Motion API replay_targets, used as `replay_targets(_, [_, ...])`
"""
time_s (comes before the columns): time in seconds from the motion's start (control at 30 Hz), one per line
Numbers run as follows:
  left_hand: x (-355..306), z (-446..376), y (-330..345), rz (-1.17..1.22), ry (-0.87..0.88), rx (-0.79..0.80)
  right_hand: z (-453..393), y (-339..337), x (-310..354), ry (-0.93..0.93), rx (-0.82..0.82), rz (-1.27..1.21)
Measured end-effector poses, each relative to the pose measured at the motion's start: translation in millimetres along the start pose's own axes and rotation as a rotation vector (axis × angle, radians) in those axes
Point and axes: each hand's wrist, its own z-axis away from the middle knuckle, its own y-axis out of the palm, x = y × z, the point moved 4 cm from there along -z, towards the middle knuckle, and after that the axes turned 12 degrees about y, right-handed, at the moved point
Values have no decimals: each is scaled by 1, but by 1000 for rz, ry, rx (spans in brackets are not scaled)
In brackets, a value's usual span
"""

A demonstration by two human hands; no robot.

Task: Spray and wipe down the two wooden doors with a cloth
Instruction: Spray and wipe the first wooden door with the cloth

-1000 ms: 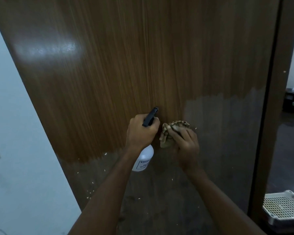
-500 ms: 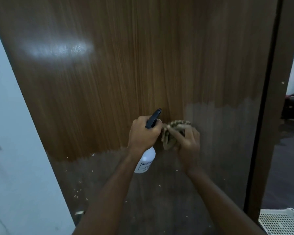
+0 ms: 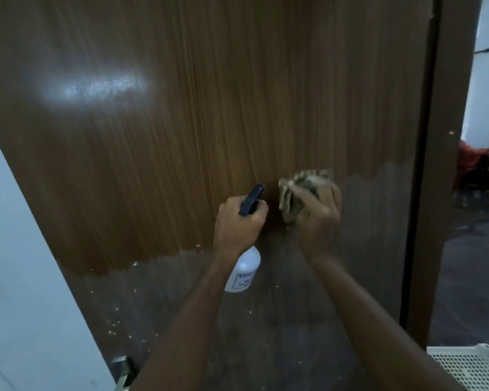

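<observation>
**Bottle and cloth up against the door**

Facing a wooden door [image 3: 198,114] with vertical grain — glossy brown above, duller and greyer across the lower part, speckled there with small pale flecks. Left hand [image 3: 239,227] wrapped around the neck of a white spray bottle [image 3: 244,270], fingers clenched on it, black nozzle poking up past the knuckles toward the wood. Bottle body hanging below the wrist, label partly visible but too blurred to read. Right hand [image 3: 318,218] just beside the left, fingers grasping a bunched, patterned cloth [image 3: 290,193] held at the door roughly at the line between the glossy and dull areas; actual contact with the wood hard to judge through the blur. Bright reflection high on the left of the panel. Pale wall [image 3: 26,277] at left — dark door frame [image 3: 441,165] at right, with a white perforated basket [image 3: 474,365] at the bottom right corner.
</observation>
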Motion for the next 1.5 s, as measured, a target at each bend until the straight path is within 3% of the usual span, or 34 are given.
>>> replay_targets(0.1, [-5,-3,12,-17,6,11,-31,3,5,-10,-68,-29])
replay_targets(0.3, [-13,-11,33,-48,30,10,54,-19,-45,-114,75,19])
replay_targets(0.5, [-28,-22,58,-28,31,37,-50,-13,-30,-60,-97,-24])
replay_targets(0.73, [-40,-37,75,-50,29,77,19,-31,-83,-134,69,6])
replay_targets(0.93, [-46,-41,91,-97,39,98,-68,-33,-56,-76,-103,-76])
replay_targets(1.13, [-52,-42,109,-97,17,103,-2,-42,-111,-175,64,-48])
replay_targets(1.33, [-64,-48,132,-97,43,143,-82,-51,-96,-95,-130,-98])
replay_targets(1.5, [-66,-48,149,-109,21,139,-12,-59,-141,-137,40,-62])
